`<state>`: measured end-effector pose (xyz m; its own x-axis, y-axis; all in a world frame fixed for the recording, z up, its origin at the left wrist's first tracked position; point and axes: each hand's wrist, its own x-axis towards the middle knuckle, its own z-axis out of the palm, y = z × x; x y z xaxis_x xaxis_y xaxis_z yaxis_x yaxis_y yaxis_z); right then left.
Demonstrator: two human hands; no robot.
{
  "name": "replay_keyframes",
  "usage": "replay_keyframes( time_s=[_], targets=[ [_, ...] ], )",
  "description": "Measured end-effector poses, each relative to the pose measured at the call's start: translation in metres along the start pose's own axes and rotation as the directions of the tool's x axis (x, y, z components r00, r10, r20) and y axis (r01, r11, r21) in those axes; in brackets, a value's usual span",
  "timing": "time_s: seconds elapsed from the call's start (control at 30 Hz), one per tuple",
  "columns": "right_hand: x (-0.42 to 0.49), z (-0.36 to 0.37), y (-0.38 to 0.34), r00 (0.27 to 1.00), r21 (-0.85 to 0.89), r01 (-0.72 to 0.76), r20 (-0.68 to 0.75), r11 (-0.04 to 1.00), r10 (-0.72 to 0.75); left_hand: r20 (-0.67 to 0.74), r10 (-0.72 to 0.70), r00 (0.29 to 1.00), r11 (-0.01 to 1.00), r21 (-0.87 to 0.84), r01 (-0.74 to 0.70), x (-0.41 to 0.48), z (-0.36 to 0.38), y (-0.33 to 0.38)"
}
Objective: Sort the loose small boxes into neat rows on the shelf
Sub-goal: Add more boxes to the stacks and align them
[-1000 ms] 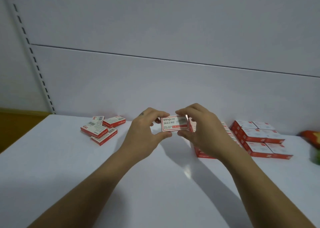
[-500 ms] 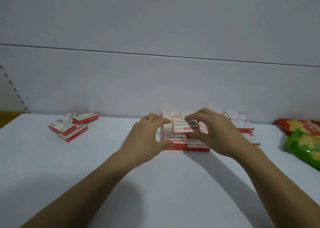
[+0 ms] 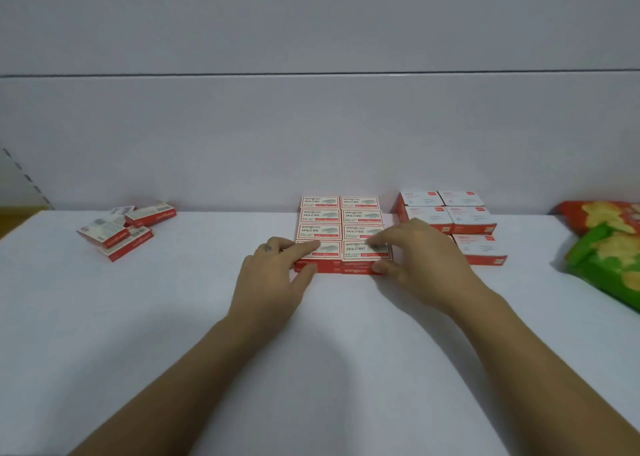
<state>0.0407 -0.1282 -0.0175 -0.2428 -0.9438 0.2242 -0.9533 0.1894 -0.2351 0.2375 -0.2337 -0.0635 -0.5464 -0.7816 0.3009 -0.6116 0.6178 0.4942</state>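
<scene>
**Shelf, left to right.**

1. Loose heap of small red-and-white cardboard boxes [image 3: 119, 230]: far left on the flat white shelf board [image 3: 173, 317], near the back wall. The boxes overlap with their long axes skewed every way. Unsorted.
2. Left hand [image 3: 273, 275]: forearm reaches in from the lower left, palm down. Straight fingers lie on the lid of the front-left box [image 3: 320, 254] and the thumb presses its red front face. It presses rather than clasps.
3. Two-column block of red-and-white boxes [image 3: 341, 218]: shelf centre, four rows deep, long axes running left to right, edges touching.
4. Right hand [image 3: 420, 259]: forefinger curled onto the front-right box [image 3: 362, 251], thumb at its front face, pinching it.
5. Second block of white-topped red boxes [image 3: 446, 213]: just right of the hand.
6. Red and green snack bags [image 3: 609, 258]: far right edge.

Note: the heap lies well to the left of both hands, so the left hand is the nearer one for the next pick (a judgement). Each box likely needs turning to match the block.
</scene>
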Motion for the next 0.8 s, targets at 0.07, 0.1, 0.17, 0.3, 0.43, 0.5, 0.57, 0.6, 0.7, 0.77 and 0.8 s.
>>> replay_keyframes(
  time_s=[0.07,0.1,0.17,0.3,0.43,0.5,0.57,0.6,0.7,0.77,0.8],
  targets=[
    [0.001,0.002,0.0,1.0,-0.006,0.007,-0.01,1.0,-0.007,-0.003,0.001,1.0,1.0,0.014,-0.001,-0.001,0.001,-0.001],
    [0.001,0.003,0.0,1.0,-0.005,0.009,-0.01,1.0,-0.009,-0.004,-0.002,1.0,1.0,0.028,0.002,-0.001,0.002,0.0],
    [0.0,0.006,-0.001,1.0,-0.012,0.013,-0.008,1.0,-0.013,-0.01,-0.008,1.0,0.998,0.059,0.009,-0.001,0.003,0.001],
    [-0.002,0.01,-0.008,0.999,-0.063,0.042,-0.014,0.997,-0.043,0.002,0.0,1.0,0.986,0.166,-0.001,-0.002,0.003,0.004],
    [0.0,0.013,-0.014,0.999,-0.116,0.049,-0.002,0.992,-0.05,0.003,0.032,0.999,0.975,0.218,-0.032,-0.001,0.005,0.005],
    [0.002,0.013,-0.019,0.999,-0.159,0.049,0.007,0.986,-0.049,0.007,0.04,0.999,0.973,0.228,-0.04,0.0,0.005,0.004],
    [0.001,0.013,-0.026,0.998,-0.226,0.057,0.027,0.973,-0.052,0.035,0.053,0.998,0.959,0.278,-0.061,-0.002,0.004,0.005],
    [-0.001,0.013,-0.03,0.998,-0.258,0.061,0.034,0.964,-0.054,0.054,0.06,0.997,0.95,0.304,-0.074,-0.003,0.003,0.005],
    [-0.003,0.014,-0.042,0.997,-0.33,0.073,0.032,0.941,-0.066,0.09,0.082,0.993,0.934,0.341,-0.108,-0.006,-0.001,0.004],
    [0.0,0.011,-0.051,0.995,-0.319,0.101,0.049,0.942,-0.09,0.091,0.094,0.991,0.929,0.351,-0.12,-0.006,-0.006,0.003],
    [0.003,0.01,-0.056,0.992,-0.306,0.124,0.065,0.944,-0.11,0.078,0.095,0.992,0.93,0.349,-0.116,-0.008,-0.008,0.002]
  ],
)
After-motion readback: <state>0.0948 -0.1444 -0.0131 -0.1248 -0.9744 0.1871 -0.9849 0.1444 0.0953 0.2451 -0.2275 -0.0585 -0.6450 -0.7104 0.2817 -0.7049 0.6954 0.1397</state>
